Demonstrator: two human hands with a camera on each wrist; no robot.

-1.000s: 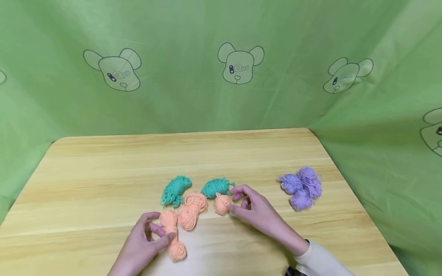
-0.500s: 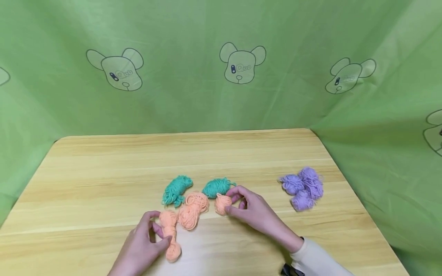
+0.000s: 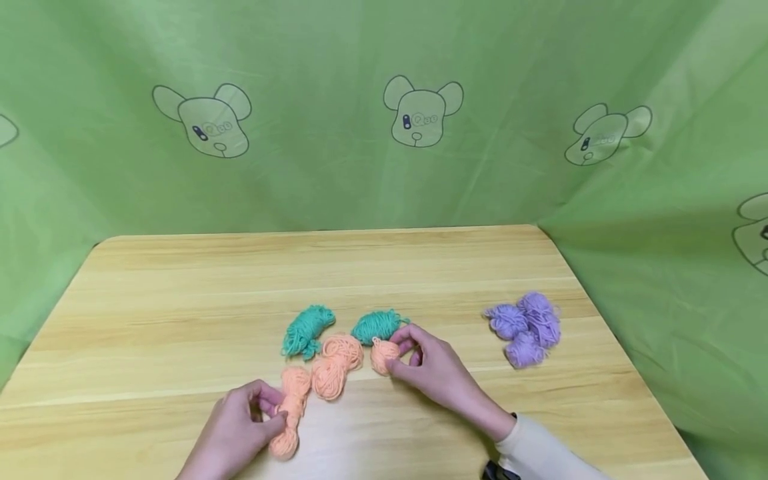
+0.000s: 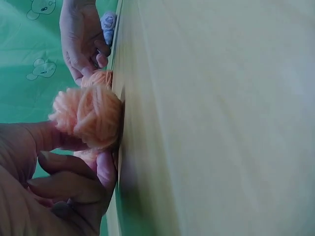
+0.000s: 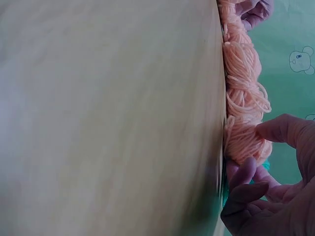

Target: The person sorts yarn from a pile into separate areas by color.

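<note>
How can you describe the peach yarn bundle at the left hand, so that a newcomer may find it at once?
In the head view, look at the near part of the wooden table, left of its middle, where the left hand is. That hand holds the peach yarn bundle, long and narrow-waisted. Among all the bundles, it reaches closest to the person.

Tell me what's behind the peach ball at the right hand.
Behind the peach ball lies a teal yarn bundle; anything the ball and right hand cover can't be seen.

Yarn skeins (image 3: 329, 379) on table (image 3: 180, 293), yarn cluster (image 3: 531, 327) to their right; curtain (image 3: 324, 180) behind
</note>
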